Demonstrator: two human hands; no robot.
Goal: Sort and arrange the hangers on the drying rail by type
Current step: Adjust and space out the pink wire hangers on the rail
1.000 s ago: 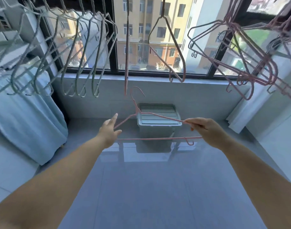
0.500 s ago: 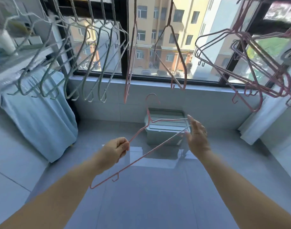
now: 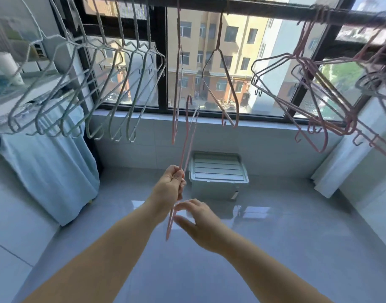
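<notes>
Hanger (image 3: 183, 149), pink wire, edge-on and near vertical at frame centre. Your left hand (image 3: 169, 186) pinches it mid-length, with the hook above the hand and the bottom end below. Your right hand (image 3: 201, 221) is relaxed with fingers spread beside that bottom end; contact unclear. Pale hangers (image 3: 122, 84) hang on the rail (image 3: 275, 9) upper left, pink hangers (image 3: 319, 101) upper right.

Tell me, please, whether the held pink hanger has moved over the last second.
Yes. The pink hanger swung from lying across the storage box to standing upright left of it, hook pointing up.
</notes>
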